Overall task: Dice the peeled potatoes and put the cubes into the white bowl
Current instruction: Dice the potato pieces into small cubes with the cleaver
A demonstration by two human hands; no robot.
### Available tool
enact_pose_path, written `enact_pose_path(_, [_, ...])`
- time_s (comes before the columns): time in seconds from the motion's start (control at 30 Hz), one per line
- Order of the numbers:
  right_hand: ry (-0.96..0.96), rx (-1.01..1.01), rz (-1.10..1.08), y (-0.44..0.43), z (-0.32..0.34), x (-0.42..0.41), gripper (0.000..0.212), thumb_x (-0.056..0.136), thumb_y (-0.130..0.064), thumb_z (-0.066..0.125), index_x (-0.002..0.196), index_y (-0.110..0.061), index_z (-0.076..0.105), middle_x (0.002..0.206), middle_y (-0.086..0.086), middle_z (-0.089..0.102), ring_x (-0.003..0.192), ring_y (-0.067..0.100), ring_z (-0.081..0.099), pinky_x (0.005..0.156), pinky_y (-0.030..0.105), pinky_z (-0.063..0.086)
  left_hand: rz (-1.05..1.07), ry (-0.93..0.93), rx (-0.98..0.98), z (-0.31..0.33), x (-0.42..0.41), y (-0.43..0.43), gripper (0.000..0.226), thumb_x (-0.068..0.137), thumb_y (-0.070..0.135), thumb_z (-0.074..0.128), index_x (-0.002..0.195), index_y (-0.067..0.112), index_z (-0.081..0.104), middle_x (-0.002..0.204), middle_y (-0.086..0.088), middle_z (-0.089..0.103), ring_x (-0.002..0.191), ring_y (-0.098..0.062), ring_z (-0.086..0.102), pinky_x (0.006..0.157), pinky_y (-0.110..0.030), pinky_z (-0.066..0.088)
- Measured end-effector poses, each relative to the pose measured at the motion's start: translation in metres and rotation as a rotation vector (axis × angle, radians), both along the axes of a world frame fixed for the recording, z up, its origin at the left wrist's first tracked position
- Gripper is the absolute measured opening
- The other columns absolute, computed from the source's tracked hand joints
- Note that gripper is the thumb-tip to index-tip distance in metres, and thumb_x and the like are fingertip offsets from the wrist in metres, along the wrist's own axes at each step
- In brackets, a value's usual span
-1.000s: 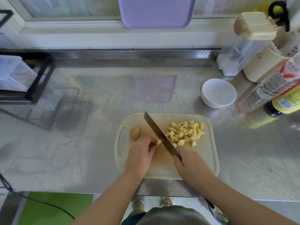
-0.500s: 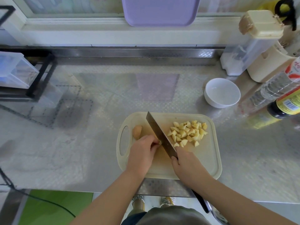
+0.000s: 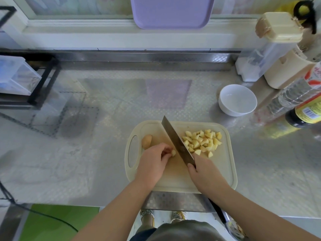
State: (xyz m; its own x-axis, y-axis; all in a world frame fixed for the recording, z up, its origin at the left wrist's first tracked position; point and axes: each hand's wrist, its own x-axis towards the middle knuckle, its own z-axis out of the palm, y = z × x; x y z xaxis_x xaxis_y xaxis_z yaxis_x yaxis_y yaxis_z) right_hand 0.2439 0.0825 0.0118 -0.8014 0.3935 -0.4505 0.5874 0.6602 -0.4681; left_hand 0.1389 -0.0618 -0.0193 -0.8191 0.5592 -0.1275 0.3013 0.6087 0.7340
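Observation:
A cream cutting board (image 3: 224, 171) lies at the counter's front edge. My right hand (image 3: 203, 171) grips a cleaver (image 3: 175, 140) whose blade slants across the board, tip pointing away to the left. My left hand (image 3: 152, 162) pinches a small potato piece (image 3: 173, 152) just left of the blade. A pile of potato cubes (image 3: 202, 142) lies right of the blade. A peeled potato chunk (image 3: 146, 140) rests by the board's handle hole. The white bowl (image 3: 237, 100), with nothing in it, stands beyond the board to the right.
Bottles (image 3: 298, 100) and plastic containers (image 3: 267, 47) crowd the back right corner. A black rack with clear bins (image 3: 22, 80) stands at the left. A purple tray (image 3: 172, 11) leans against the window. The steel counter (image 3: 104, 108) stretches behind the board.
The cleaver blade has stayed between my left hand and the cube pile, shifting only slightly. My left hand's fingers have curled in on the small remaining potato piece.

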Motion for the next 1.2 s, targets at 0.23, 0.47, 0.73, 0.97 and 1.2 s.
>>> enact_pose_path(0.23, [-0.006, -0.024, 0.003, -0.0022, 0.0003, 0.0009, 0.009, 0.103, -0.028, 0.043, 0.100, -0.026, 0.052, 0.079, -0.004, 0.060, 0.068, 0.010, 0.061, 0.065, 0.029, 0.056, 0.098, 0.037, -0.077, 0.0015, -0.0020, 0.0040, 0.015, 0.097, 0.018, 0.056, 0.104, 0.024, 0.068, 0.100, 0.011, 0.064, 0.089, -0.002, 0.057, 0.080, -0.012, 0.041])
enact_pose_path(0.47, [-0.021, -0.015, -0.002, -0.0007, 0.0014, 0.0026, 0.013, 0.102, -0.029, 0.043, 0.096, -0.024, 0.054, 0.078, -0.004, 0.061, 0.069, 0.012, 0.062, 0.070, 0.036, 0.058, 0.102, 0.022, -0.058, 0.0043, 0.0024, 0.0046, 0.014, 0.092, 0.027, 0.063, 0.105, 0.025, 0.068, 0.094, 0.013, 0.062, 0.081, 0.003, 0.057, 0.072, -0.008, 0.044])
enact_pose_path(0.73, [0.004, 0.005, 0.032, -0.0076, 0.0068, 0.0053, 0.015, 0.104, -0.031, 0.041, 0.097, -0.023, 0.051, 0.078, -0.004, 0.060, 0.070, 0.012, 0.061, 0.070, 0.034, 0.057, 0.121, 0.004, -0.048, 0.0090, 0.0045, 0.0107, 0.013, 0.092, 0.019, 0.064, 0.102, 0.021, 0.071, 0.094, 0.009, 0.070, 0.083, -0.004, 0.062, 0.081, -0.024, 0.052])
enact_pose_path(0.97, [0.009, 0.005, 0.029, -0.0090, 0.0076, 0.0017, 0.015, 0.104, -0.031, 0.041, 0.097, -0.023, 0.051, 0.079, -0.004, 0.059, 0.071, 0.011, 0.059, 0.070, 0.033, 0.056, 0.117, 0.010, -0.034, 0.0063, 0.0031, 0.0097, 0.009, 0.091, 0.021, 0.066, 0.098, 0.021, 0.072, 0.090, 0.012, 0.071, 0.083, -0.002, 0.064, 0.081, -0.027, 0.054])
enact_pose_path(1.2, [0.003, 0.005, 0.044, -0.0092, 0.0071, -0.0010, 0.015, 0.104, -0.030, 0.039, 0.098, -0.023, 0.051, 0.078, -0.004, 0.059, 0.069, 0.012, 0.060, 0.069, 0.034, 0.057, 0.101, 0.019, -0.037, 0.0074, 0.0013, 0.0096, 0.009, 0.091, 0.021, 0.066, 0.097, 0.020, 0.073, 0.091, 0.011, 0.071, 0.085, -0.004, 0.064, 0.083, -0.028, 0.053])
